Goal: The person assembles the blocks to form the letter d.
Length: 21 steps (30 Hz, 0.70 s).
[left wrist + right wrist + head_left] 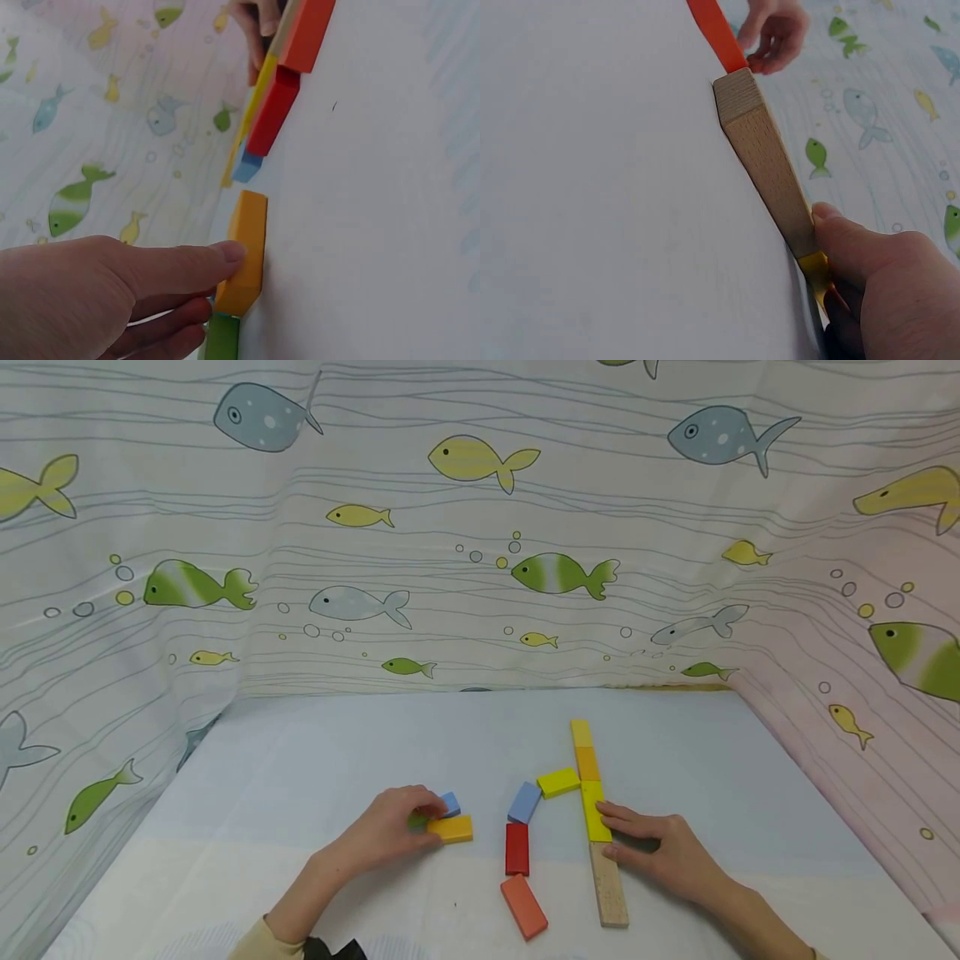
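Note:
Toward the left, my left hand (393,827) holds an orange-yellow block (452,829), its thumb (231,251) against the face. Behind that block lie a blue block (451,804) and a green block (222,336), both partly hidden. My right hand (671,852) touches the right edge of a straight column: fingertips at a bright yellow block (596,814), thumb on a plain wooden block (608,889). An orange block (587,764) and a paler yellow block (581,732) continue the column away from me.
From the column's left side curves a row: a yellow block (558,782), a light blue block (524,802), a red block (517,850) and an orange-red block (524,907). All lie on a white tabletop (337,727). A fish-patterned curtain (450,552) hangs behind.

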Each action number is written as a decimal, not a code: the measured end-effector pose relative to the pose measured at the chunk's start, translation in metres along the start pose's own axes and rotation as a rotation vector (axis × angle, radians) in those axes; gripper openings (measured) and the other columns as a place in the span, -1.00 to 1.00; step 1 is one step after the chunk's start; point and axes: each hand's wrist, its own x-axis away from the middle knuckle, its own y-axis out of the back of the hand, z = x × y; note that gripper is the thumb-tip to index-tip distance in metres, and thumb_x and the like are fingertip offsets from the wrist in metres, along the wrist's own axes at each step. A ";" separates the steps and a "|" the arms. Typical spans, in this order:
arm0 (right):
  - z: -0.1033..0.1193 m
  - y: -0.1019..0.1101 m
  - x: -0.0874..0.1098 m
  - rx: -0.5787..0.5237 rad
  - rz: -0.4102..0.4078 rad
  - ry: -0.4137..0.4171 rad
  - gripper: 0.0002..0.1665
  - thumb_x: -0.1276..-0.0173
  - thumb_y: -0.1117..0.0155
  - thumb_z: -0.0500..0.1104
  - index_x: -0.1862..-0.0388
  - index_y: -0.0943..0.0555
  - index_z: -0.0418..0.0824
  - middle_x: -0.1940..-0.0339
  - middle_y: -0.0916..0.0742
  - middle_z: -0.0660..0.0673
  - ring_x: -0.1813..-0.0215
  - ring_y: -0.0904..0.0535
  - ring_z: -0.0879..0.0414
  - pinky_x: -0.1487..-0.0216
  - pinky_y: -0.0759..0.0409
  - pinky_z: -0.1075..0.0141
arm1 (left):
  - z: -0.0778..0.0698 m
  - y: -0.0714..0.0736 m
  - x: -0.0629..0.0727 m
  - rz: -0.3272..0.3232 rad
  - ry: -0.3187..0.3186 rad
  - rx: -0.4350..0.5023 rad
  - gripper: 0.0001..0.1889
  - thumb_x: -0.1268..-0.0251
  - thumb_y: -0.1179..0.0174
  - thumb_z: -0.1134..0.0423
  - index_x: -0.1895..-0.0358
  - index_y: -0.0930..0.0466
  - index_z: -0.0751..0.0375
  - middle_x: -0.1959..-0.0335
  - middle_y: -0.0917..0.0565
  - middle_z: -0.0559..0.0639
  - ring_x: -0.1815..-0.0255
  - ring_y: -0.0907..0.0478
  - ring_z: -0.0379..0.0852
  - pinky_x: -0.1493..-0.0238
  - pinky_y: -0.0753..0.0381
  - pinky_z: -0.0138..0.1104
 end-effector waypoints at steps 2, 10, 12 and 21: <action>0.000 0.000 0.000 0.001 -0.001 0.000 -0.41 -0.21 -0.43 0.22 -0.18 -0.69 0.02 -0.24 -0.65 0.20 -0.28 -0.57 0.13 -0.19 -0.58 0.36 | 0.001 0.000 0.000 0.008 0.002 0.002 -0.68 -0.10 -0.48 0.29 0.05 -0.69 0.18 0.13 -0.72 -0.09 0.15 -0.62 -0.15 0.03 -0.67 -0.27; 0.000 0.000 0.000 0.003 -0.003 0.001 -0.42 -0.20 -0.43 0.21 -0.16 -0.70 0.00 -0.24 -0.65 0.19 -0.29 -0.57 0.13 -0.19 -0.56 0.39 | 0.000 -0.001 0.000 0.019 0.012 -0.001 -0.66 -0.08 -0.49 0.30 0.05 -0.68 0.19 0.13 -0.72 -0.08 0.18 -0.60 -0.17 0.07 -0.66 -0.28; 0.000 0.000 0.000 0.006 -0.002 0.000 -0.41 -0.21 -0.43 0.21 -0.17 -0.70 0.00 -0.24 -0.66 0.19 -0.28 -0.57 0.12 -0.19 -0.57 0.38 | -0.001 -0.001 0.000 0.019 0.012 -0.005 -0.66 -0.07 -0.49 0.31 0.05 -0.68 0.19 0.13 -0.72 -0.08 0.18 -0.60 -0.17 0.07 -0.66 -0.29; -0.001 -0.001 0.000 0.014 -0.004 -0.004 -0.41 -0.20 -0.43 0.22 -0.18 -0.69 0.03 -0.24 -0.65 0.21 -0.27 -0.58 0.13 -0.18 -0.59 0.35 | -0.001 -0.002 -0.001 0.030 0.033 -0.034 -0.67 -0.06 -0.50 0.30 0.07 -0.69 0.18 0.15 -0.74 -0.10 0.19 -0.60 -0.20 0.07 -0.66 -0.28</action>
